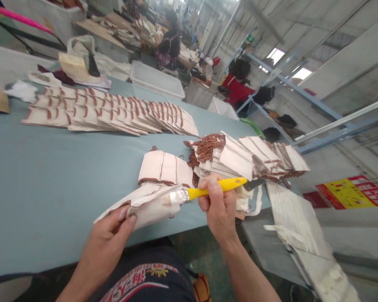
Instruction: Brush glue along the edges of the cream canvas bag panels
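My right hand [219, 205] is closed round the yellow handle of a paintbrush [204, 191]. The brush's pale-coated bristles touch a cream fabric piece [154, 209] near the table's front edge. At that piece's left end, my left hand [113, 230] pinches the edge between thumb and fingers, holding it tilted. Just behind lies a small stack of cream panels with brown edging [165, 167]. To the right of that stack, more cream panels [236, 157] are piled beside a bundle of brown cords [209, 147].
Overlapping rows of cream, brown-edged pieces [110, 111] lie across the back of the blue-green table [50, 176]. Behind it stands a clear plastic bin [157, 79]. A white-smeared board [305, 226] juts out at the right. Another person [169, 46] is in the background.
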